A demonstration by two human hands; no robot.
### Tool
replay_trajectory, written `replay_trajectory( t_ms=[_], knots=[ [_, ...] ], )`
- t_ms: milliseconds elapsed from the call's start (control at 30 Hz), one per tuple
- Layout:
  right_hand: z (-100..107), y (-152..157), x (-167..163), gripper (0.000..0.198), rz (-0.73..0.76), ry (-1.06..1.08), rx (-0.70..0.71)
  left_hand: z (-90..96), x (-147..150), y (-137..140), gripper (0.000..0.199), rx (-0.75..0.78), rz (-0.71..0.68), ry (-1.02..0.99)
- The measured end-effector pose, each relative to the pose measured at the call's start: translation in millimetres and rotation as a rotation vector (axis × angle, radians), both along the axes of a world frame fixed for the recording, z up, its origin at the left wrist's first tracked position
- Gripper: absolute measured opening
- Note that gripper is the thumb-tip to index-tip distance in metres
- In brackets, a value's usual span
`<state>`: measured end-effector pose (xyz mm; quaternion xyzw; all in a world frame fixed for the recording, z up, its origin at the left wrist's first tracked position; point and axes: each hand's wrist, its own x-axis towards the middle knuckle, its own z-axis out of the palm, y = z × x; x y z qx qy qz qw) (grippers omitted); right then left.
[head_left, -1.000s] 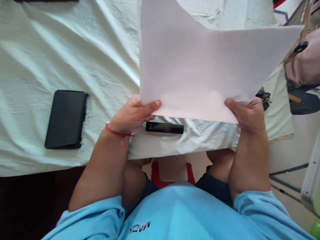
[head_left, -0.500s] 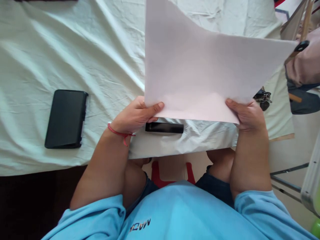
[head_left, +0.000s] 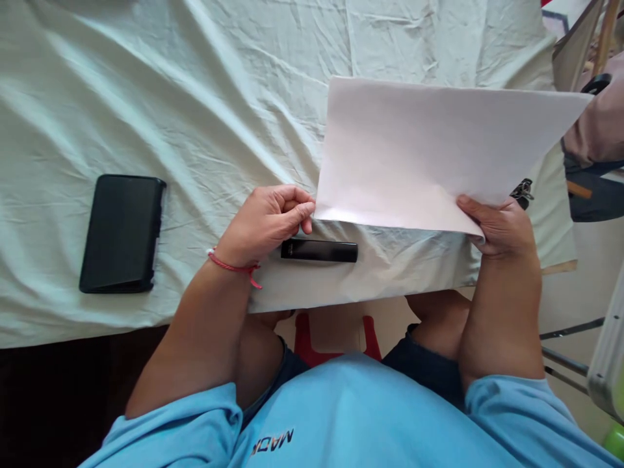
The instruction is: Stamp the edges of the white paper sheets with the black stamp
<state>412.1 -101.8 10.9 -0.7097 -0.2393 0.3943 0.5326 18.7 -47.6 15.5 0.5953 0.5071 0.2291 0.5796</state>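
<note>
A large blank white sheet of paper (head_left: 419, 149) is held up over the cloth-covered table, its lower right corner curled. My right hand (head_left: 502, 224) grips that corner, thumb on top and the other fingers underneath. At the lower left edge of the sheet, my left hand (head_left: 275, 221) is closed, thumb and forefinger pinched together at the paper's very edge. A red string bracelet (head_left: 229, 262) circles my left wrist. Just below the sheet, close to my left hand, lies a slim black box-like object (head_left: 319, 251) with small pale lettering at one end.
A black phone-like device in a case (head_left: 121, 234) lies on the pale, wrinkled tablecloth (head_left: 205, 97) at left. Keys (head_left: 522, 192) show partly behind the paper at right. A red stool (head_left: 303, 338) stands under the front edge. Another person's clothed leg (head_left: 597, 136) is at the right.
The sheet has shifted right and its far edge has come down into view. My left hand has gone from a thumb-over grip to a fingertip pinch at its edge. My right hand has moved slightly right.
</note>
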Motion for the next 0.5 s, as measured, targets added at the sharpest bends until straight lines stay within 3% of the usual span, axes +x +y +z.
replay_trajectory(
  t_ms=[167, 267, 367, 433, 500],
  knots=[
    [1, -1, 10, 0.067, 0.021, -0.023, -0.095, 6.2, -2, -10, 0.016, 0.271, 0.011, 0.104],
    [-1, -2, 15, 0.065, 0.055, -0.023, -0.114, 9.4, -5, -16, 0.022, 0.505, -0.276, 0.143],
    [-2, -2, 16, 0.066, 0.051, -0.028, -0.111, 6.8, -8, -19, 0.029, 0.608, -0.591, 0.209],
    [-1, -2, 15, 0.066, 0.051, -0.032, -0.109, 4.7, -11, -18, 0.028, 0.632, -0.632, 0.266],
    [2, -2, 14, 0.068, 0.050, -0.035, -0.112, 4.5, -16, -16, 0.031, 0.644, -0.574, 0.290]
  ],
)
